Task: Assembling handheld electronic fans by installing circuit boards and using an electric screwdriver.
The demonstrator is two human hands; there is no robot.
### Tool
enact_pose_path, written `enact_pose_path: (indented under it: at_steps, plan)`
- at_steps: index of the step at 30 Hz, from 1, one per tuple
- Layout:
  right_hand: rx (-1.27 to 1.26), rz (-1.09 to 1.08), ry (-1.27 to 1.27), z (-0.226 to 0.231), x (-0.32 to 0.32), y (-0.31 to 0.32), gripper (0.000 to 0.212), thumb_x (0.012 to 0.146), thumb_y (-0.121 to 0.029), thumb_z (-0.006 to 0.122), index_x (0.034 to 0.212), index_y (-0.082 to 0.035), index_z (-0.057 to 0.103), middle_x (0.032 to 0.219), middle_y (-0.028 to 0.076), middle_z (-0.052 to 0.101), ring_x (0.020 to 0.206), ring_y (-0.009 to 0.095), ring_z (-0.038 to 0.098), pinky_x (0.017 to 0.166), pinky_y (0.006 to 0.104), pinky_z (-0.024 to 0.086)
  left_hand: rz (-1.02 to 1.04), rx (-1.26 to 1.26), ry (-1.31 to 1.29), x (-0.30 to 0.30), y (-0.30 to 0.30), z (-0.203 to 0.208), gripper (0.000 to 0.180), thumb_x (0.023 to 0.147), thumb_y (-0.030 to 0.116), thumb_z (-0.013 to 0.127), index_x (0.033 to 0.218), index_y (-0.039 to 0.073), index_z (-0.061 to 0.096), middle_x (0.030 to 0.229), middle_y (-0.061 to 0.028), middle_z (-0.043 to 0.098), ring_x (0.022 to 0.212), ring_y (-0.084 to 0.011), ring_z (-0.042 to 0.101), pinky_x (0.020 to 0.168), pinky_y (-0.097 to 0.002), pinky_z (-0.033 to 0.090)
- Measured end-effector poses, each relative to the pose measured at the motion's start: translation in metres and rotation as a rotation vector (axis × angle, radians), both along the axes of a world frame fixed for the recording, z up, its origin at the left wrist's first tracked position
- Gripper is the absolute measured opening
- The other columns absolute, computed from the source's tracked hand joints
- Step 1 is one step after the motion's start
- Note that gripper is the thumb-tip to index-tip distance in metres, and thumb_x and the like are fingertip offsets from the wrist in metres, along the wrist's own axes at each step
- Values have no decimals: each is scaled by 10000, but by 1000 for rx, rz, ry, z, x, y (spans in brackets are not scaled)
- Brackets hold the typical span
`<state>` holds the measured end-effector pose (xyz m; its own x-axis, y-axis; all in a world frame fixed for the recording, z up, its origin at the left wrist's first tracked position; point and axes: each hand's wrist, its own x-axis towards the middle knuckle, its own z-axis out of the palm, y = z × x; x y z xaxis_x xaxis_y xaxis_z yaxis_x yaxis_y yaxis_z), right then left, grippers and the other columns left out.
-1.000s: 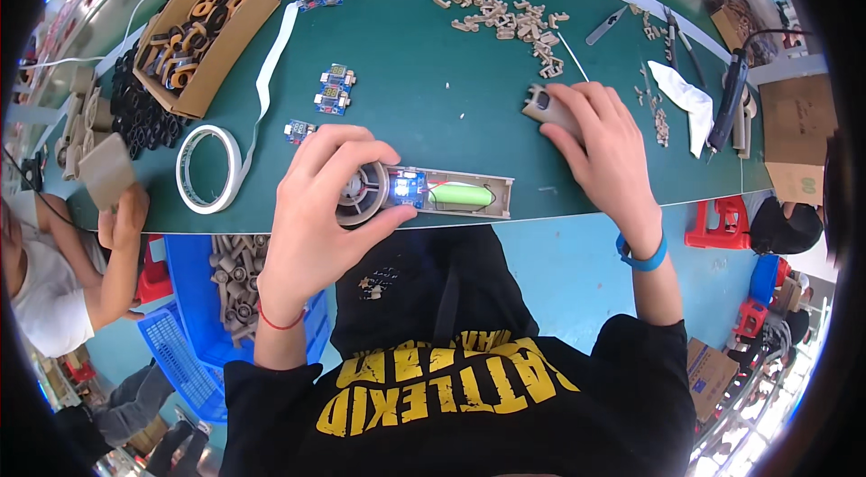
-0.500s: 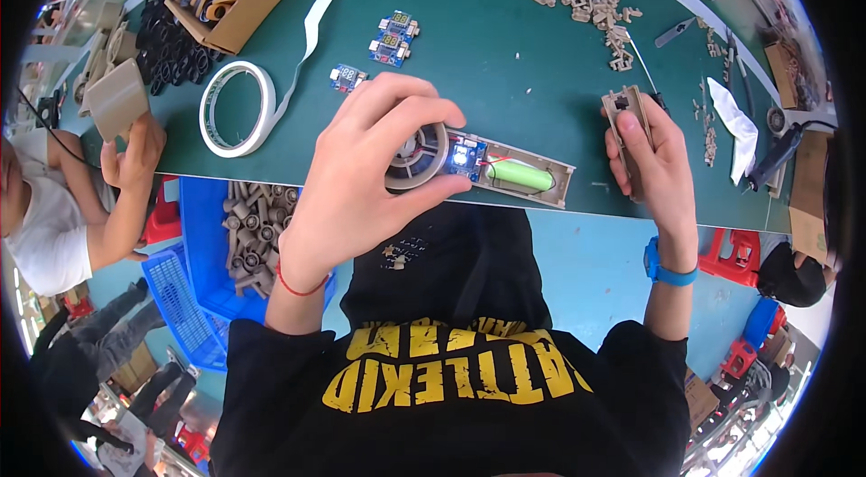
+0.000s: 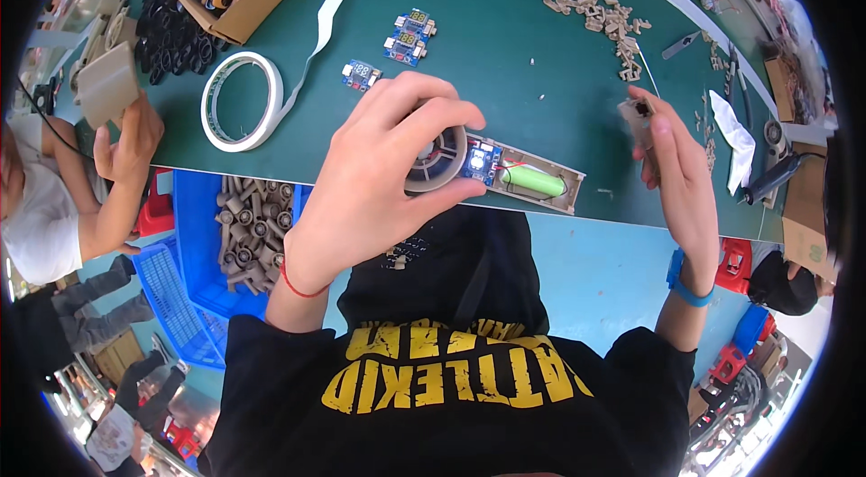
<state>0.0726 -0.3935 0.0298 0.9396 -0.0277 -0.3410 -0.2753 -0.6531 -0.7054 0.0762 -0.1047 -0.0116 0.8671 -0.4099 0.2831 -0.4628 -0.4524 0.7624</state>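
My left hand (image 3: 374, 166) is closed around the round head of an opened handheld fan (image 3: 442, 161), at the near edge of the green table. In the fan's open beige handle (image 3: 568, 195) sit a small blue circuit board (image 3: 483, 161) with a lit white display and a green cylindrical battery (image 3: 534, 180) with thin red and black wires. My right hand (image 3: 677, 152), off to the right, grips a beige handle cover (image 3: 640, 125) between thumb and fingers. The cover is tilted, its end pointing up, and stays apart from the fan.
Loose blue circuit boards (image 3: 408, 46) and a roll of white tape (image 3: 241, 102) lie beyond my left hand. Small beige clips (image 3: 600, 13) are scattered at the far right. A blue crate (image 3: 200, 247) of fan bodies stands below the table. A co-worker's hand (image 3: 132, 143) is at the left.
My right hand has turned the handle cover, so it now shows more edge-on and tilted. The fan in my left hand appears slightly farther right in the picture, as the whole view has shifted.
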Motion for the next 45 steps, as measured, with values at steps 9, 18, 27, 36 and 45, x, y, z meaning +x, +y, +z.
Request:
enact_pose_path:
  at_steps: [9, 18, 27, 36, 45]
  plan:
    - [-228, 470, -633, 2, -22, 71, 479, 705, -79, 780, 1165, -66, 647, 983, 91, 590, 817, 216, 570, 657, 326, 463, -27, 14, 35, 1, 0, 5, 576, 558, 3, 824, 1094, 72, 624, 1106, -99, 555, 1008, -293, 574, 849, -359, 486]
    - [-253, 479, -542, -4, -18, 84, 459, 640, -81, 817, 1080, -83, 684, 942, 59, 580, 804, 242, 550, 635, 336, 466, -44, 39, 82, 3, 2, 9, 586, 570, 11, 821, 1117, 71, 620, 1129, -104, 545, 1021, -296, 570, 857, -365, 485]
    - [-169, 442, -572, -15, -15, 86, 483, 606, -95, 836, 1068, -93, 693, 936, 50, 583, 814, 238, 555, 643, 335, 480, -73, 71, 82, 3, 1, 14, 538, 606, -13, 781, 1110, 59, 608, 1114, -117, 545, 1008, -312, 569, 852, -373, 480]
    - [361, 357, 32, -13, 2, 50, 383, 795, -147, 760, 1136, -26, 633, 856, 79, 638, 737, 155, 622, 663, 290, 499, -102, 41, 71, 5, 3, 10, 495, 590, -27, 784, 1046, 58, 612, 1083, -108, 558, 969, -294, 572, 828, -374, 476]
    - [175, 430, -417, -17, -32, 54, 399, 751, -162, 798, 1073, -3, 625, 898, 144, 677, 746, 274, 673, 663, 307, 522, -47, -3, -315, -2, 6, 9, 705, 566, 72, 863, 1208, 82, 572, 1264, -143, 501, 1170, -319, 522, 1002, -424, 442]
